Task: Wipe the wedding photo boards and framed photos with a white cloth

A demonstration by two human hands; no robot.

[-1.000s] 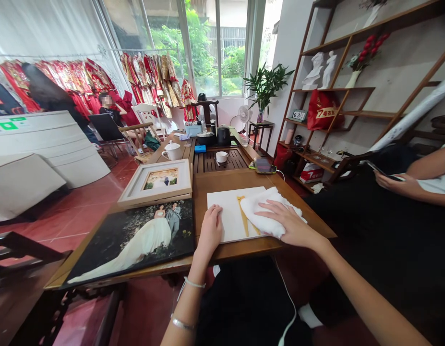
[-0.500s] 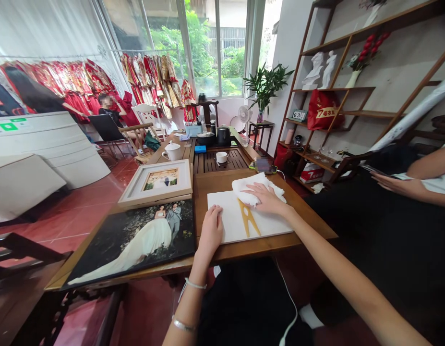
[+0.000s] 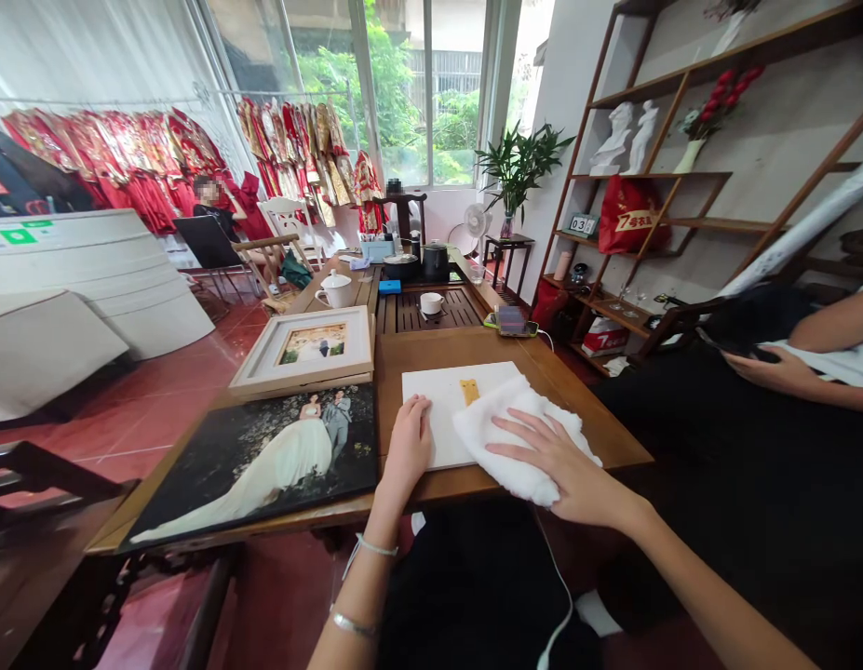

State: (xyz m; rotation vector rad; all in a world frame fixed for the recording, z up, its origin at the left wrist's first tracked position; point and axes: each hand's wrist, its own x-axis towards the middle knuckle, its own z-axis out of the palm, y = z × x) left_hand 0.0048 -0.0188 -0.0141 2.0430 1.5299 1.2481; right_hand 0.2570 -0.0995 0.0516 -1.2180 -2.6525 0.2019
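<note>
A white board (image 3: pixel 438 409) with a gold mark lies flat on the wooden table (image 3: pixel 613 442) in front of me. My left hand (image 3: pixel 407 445) rests on the board's near left edge, fingers curled down against it. My right hand (image 3: pixel 560 456) lies flat with fingers spread on a white cloth (image 3: pixel 519 430). The cloth covers the board's near right part and hangs a little over the table's front edge. Only the top of the gold mark (image 3: pixel 469 390) shows above the cloth.
A large wedding photo print (image 3: pixel 263 461) and a white framed photo (image 3: pixel 305 349) lie to the left. Behind are a tea tray with cup (image 3: pixel 429 303), teapot (image 3: pixel 335 290), kettle and a phone (image 3: pixel 511 321). Another person's arm (image 3: pixel 808 368) is at right. Shelves stand along the right wall.
My right hand has pulled the cloth from the board's far edge back toward me, down over its near right part. The left hand has stayed put.
</note>
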